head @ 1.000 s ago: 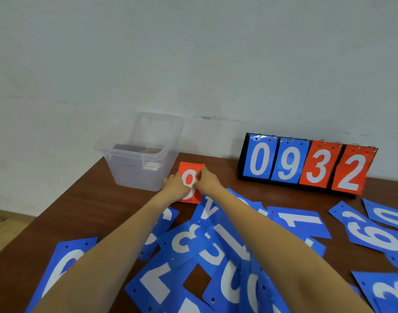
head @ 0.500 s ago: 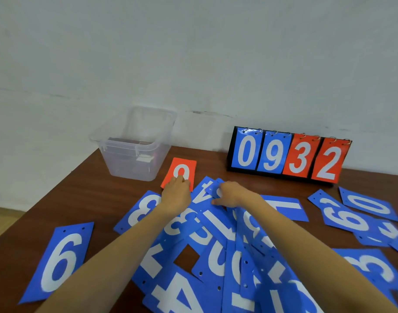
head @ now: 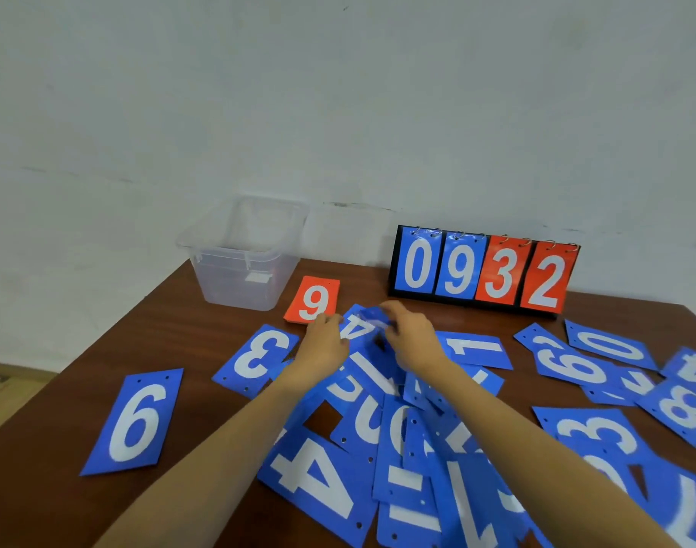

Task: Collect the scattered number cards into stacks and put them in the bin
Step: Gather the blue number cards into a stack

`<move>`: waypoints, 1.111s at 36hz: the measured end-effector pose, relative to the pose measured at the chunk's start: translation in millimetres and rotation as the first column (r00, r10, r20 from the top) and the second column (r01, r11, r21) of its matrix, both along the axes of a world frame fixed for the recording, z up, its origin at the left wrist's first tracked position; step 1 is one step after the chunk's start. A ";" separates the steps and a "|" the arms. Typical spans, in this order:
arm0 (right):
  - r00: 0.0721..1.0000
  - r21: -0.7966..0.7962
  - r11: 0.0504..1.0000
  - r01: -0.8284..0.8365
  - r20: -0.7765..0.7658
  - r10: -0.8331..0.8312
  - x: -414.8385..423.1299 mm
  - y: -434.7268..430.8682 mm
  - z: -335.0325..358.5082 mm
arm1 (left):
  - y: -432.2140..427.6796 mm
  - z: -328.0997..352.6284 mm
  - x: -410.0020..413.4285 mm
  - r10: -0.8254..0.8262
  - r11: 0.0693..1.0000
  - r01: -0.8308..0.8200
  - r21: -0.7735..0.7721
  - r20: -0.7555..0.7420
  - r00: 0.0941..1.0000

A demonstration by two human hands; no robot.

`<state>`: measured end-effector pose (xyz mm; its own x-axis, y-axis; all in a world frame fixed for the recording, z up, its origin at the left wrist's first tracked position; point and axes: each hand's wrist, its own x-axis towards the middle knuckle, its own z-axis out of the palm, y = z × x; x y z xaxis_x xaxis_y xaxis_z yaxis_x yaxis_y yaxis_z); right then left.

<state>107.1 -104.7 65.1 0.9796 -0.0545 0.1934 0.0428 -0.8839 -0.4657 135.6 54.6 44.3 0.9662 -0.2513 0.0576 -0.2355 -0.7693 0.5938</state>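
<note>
On the dark wooden table (head: 101, 350), near the clear plastic bin (head: 239, 270), glossy flat blue cards (head: 133, 421) lie scattered, the red stack (head: 313, 300) has been let go, and a blue 4 card (head: 358, 328) is now pinched at its edges by the curled fingers of the left hand (head: 326, 344) and right hand (head: 411, 340), so a blue stack is judged begun.

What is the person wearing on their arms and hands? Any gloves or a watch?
Nothing that shows. The left hand and right hand have no gloves and no rings I can see. The left forearm and right forearm are bare too: no sleeves, watch or bracelet.
</note>
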 end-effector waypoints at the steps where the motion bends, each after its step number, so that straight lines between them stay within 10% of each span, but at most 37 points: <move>1: 0.998 0.163 0.986 0.022 0.057 -0.032 -11.1 -2.4 5.5 | 0.4 1.5 -6.9 0.013 0.999 -0.014 -0.046 -0.014 1.000; 10: 0.970 0.704 0.692 -0.160 0.242 -0.021 -106.7 -28.2 35.6 | -23.5 43.3 -84.1 -0.035 0.814 0.127 -0.567 0.170 0.985; 16: 0.984 0.429 0.886 0.179 -0.082 -0.159 -113.0 -49.6 9.3 | -34.9 34.9 -114.7 -0.003 0.830 0.017 -0.558 0.025 1.000; 26: 0.923 -0.149 0.988 0.048 -0.372 -0.101 -117.8 -43.4 -31.5 | -26.7 19.9 -149.0 0.083 0.837 -0.128 -0.532 -0.108 0.991; 40: 0.861 0.051 0.999 0.019 -0.509 0.010 -138.8 -79.1 -2.6 | -20.2 -4.2 -171.2 0.054 0.774 -0.233 -0.588 -0.306 0.951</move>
